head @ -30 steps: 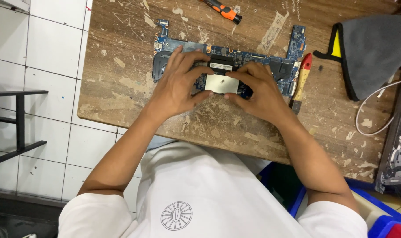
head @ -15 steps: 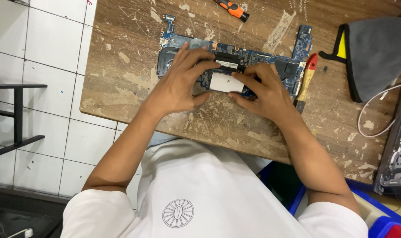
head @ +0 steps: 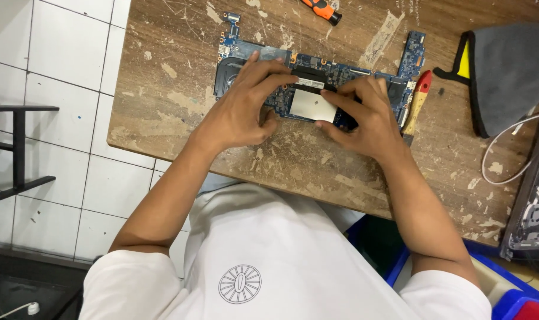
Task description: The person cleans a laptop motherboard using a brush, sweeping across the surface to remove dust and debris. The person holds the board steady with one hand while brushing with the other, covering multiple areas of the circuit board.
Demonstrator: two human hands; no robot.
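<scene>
A blue laptop motherboard [head: 340,74] lies on the worn wooden table [head: 162,112], with a silver metal plate [head: 311,105] at its middle. My left hand [head: 245,106] rests on the board's left part, over the fan, its fingertips pressing at the plate's upper left edge. My right hand [head: 367,115] covers the board's right part, fingers curled on the plate's right and top edge. Both hands touch the plate and board together.
A screwdriver with a red and wooden handle [head: 416,101] lies just right of my right hand. An orange tool [head: 321,9] is at the top edge. A grey pouch [head: 509,65], a white cable [head: 506,160] and an opened laptop base [head: 533,207] sit at the right. Blue bins [head: 494,284] stand below.
The view has shifted slightly, so the board sits a little lower in the picture. My hands stay on the plate, with fingers barely adjusted.
</scene>
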